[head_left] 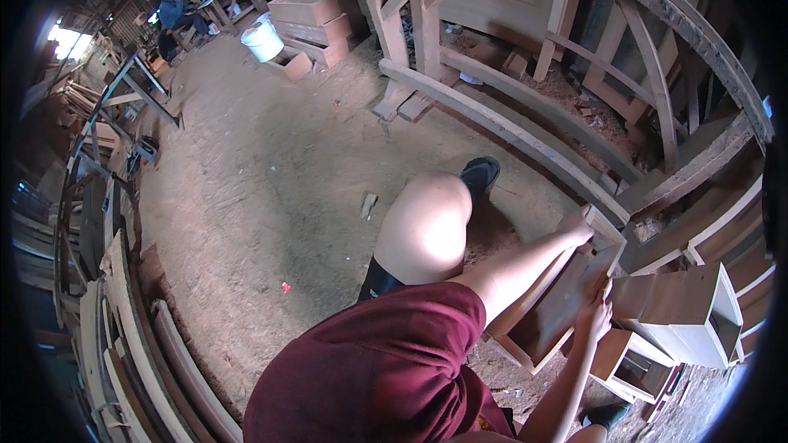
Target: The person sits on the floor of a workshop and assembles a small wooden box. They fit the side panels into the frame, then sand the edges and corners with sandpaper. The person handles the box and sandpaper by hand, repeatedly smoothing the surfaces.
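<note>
A wooden drawer-like box (538,358) with an open top is tilted in front of me, its long sides running from near left to far right. My left hand (576,230) is closed at the far end, fingers curled over the rim. On the nearer right side, my right hand (594,318) grips the side wall, its fingers partly hidden. Just right of that hand lie a larger pale wooden box (678,343) and a smaller wooden box (611,353). My bent knee (427,217) is beside the box I hold.
A curved timber frame (509,119) stands ahead on the right. Stacked planks (135,344) line the left. Farther off are a white bucket (263,39), wooden drawers (305,10) and a seated person (174,15). A wood offcut (368,205) lies on the dirt floor (246,180).
</note>
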Tool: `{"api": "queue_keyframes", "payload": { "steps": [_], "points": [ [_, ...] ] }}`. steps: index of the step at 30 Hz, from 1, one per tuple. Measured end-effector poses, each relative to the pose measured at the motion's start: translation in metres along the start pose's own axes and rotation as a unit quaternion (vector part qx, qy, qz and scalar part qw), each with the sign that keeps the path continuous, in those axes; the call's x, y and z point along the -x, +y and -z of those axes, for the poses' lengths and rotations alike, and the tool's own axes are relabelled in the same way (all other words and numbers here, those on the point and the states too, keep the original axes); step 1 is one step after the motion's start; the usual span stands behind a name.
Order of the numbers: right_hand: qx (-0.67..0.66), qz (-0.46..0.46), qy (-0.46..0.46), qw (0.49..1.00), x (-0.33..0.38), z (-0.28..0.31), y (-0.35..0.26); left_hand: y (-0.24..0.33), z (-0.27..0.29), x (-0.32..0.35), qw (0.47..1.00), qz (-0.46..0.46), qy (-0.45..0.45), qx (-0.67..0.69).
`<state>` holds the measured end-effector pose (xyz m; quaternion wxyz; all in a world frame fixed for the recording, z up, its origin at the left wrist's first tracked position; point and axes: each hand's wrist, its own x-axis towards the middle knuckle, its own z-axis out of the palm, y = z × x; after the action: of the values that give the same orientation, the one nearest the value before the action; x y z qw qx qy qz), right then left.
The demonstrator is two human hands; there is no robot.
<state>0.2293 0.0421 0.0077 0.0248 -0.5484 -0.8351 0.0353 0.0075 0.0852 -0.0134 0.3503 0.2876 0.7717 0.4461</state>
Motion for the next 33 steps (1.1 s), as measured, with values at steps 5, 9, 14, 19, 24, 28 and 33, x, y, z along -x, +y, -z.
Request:
{"api": "queue_keyframes", "payload": {
  "steps": [5,9,14,19,24,28,33],
  "points": [
    [0.022,0.010,-0.020,1.000,0.017,0.001,-0.002,-0.023,-0.007,-0.014,0.997,-0.031,0.060,-0.025],
    [0.025,0.019,0.007,0.999,0.039,-0.013,0.019,-0.016,-0.007,-0.009,0.999,-0.027,0.035,-0.004],
    [-0.052,0.002,0.009,0.999,0.025,-0.012,0.006,-0.020,0.000,-0.006,1.000,-0.010,0.018,-0.010],
    [-0.098,0.004,0.038,0.994,0.027,-0.019,0.003,-0.032,-0.021,-0.019,0.998,-0.031,0.046,0.017],
    [-0.153,-0.036,-0.006,0.988,0.036,0.009,-0.005,-0.042,-0.036,-0.040,0.985,-0.048,0.025,0.164],
    [-0.142,-0.052,-0.008,0.989,0.003,0.010,0.007,-0.034,-0.037,-0.032,0.972,-0.020,-0.040,0.232],
    [-0.076,0.007,0.027,0.997,0.027,-0.015,0.005,-0.052,-0.014,-0.043,0.990,-0.124,0.033,0.054]
  ]
}}
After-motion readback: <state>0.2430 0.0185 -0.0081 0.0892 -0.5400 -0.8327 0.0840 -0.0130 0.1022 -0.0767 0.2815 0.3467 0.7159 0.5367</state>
